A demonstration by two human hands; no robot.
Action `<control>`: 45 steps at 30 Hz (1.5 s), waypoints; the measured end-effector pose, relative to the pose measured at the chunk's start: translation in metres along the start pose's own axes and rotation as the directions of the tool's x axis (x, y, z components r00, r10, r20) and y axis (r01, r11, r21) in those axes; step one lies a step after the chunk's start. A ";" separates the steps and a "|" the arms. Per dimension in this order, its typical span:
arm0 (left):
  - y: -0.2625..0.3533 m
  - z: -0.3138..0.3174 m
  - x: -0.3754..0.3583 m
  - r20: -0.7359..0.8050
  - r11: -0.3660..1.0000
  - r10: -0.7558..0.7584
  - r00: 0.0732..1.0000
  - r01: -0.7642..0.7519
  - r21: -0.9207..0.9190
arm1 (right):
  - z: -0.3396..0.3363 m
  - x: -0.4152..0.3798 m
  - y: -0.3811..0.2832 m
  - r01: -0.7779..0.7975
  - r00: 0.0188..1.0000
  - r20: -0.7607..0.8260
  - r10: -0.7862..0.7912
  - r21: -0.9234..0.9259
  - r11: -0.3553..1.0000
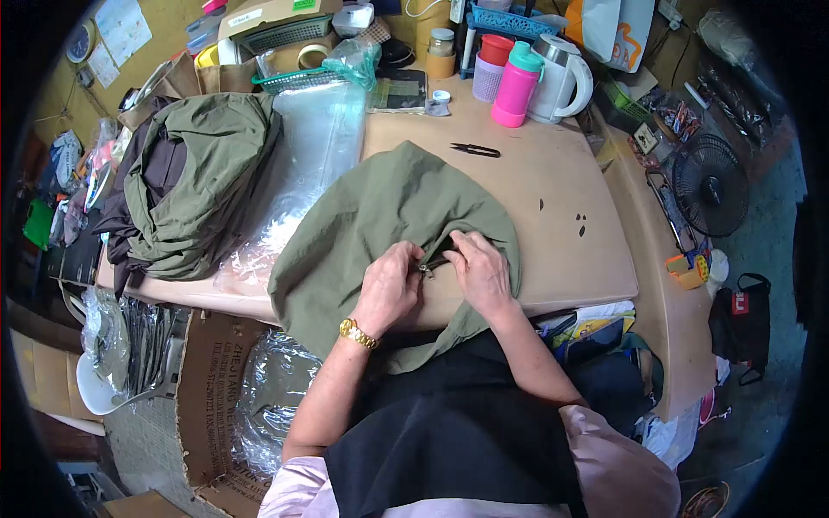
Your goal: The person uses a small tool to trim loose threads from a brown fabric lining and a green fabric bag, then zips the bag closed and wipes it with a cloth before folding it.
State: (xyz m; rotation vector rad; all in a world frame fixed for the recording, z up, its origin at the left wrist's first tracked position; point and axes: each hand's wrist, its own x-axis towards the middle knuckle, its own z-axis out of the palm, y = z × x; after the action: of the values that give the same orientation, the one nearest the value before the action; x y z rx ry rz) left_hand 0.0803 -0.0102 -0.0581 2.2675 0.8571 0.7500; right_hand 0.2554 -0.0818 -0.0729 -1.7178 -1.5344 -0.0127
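Note:
An olive-green cloth bag (371,203) lies spread over the table's front edge, part of it hanging toward my lap. My left hand (390,283), with a gold watch on the wrist, is closed on the fabric just left of a zipper (434,262). On the other side, my right hand (480,268) pinches the bag's edge at the zip opening, fingertips bent over the cloth. A small metal zip pull (426,271) shows between the two hands. Beyond the bag lies a pair of black thread snips (476,150).
More folded olive and dark bags (199,181) are piled at left, beside clear plastic sleeves (315,129). A pink bottle (511,91) and an electric kettle (560,82) stand at the back. A cardboard box (207,406) sits below left; a black fan (711,186) is at right.

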 end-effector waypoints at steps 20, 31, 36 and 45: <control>-0.017 0.004 -0.006 0.042 0.950 -0.063 0.997 0.073 -0.303 | 0.005 0.039 0.007 -0.142 0.868 0.496 -0.039 0.322 0.936; -0.009 0.008 0.006 -0.092 0.887 0.366 0.926 -0.317 0.337 | 0.034 0.033 0.017 -0.292 0.947 0.202 0.249 0.218 0.931; -0.014 -0.006 0.013 0.001 0.787 0.586 0.810 -0.569 0.238 | 0.032 0.039 0.018 -0.147 0.981 0.131 0.145 0.010 0.989; 0.009 0.003 0.005 0.015 0.973 0.170 0.985 -0.170 0.156 | 0.026 0.041 0.018 -0.138 0.982 0.130 0.139 -0.020 0.990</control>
State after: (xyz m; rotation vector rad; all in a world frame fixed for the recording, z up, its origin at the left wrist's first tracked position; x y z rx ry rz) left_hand 0.0885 -0.0131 -0.0524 2.5055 0.7508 0.7797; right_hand 0.2685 -0.0318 -0.0796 -1.8627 -1.5070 0.1669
